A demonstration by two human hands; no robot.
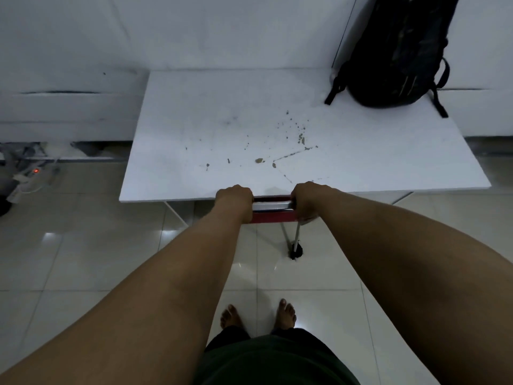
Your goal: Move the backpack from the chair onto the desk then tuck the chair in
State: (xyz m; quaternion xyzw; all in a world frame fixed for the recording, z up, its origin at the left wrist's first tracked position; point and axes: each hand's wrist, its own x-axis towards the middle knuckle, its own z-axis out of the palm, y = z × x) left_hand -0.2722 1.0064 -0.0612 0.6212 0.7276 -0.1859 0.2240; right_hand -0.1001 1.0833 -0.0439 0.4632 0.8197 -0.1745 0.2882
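While the white desk (211,129) stretches bare across its left and middle, chipped paint speckles its near half, and pale floor tiles (83,245) lie open on both sides. The black backpack (394,51) stands upright at the desk's far right corner, leaning on the wall, long axis running up, straps trailing toward the near edge. The red chair (273,211) sits almost wholly under the near edge, only its top rail showing. Left hand (234,200) and right hand (306,200) both curl tight around that rail.
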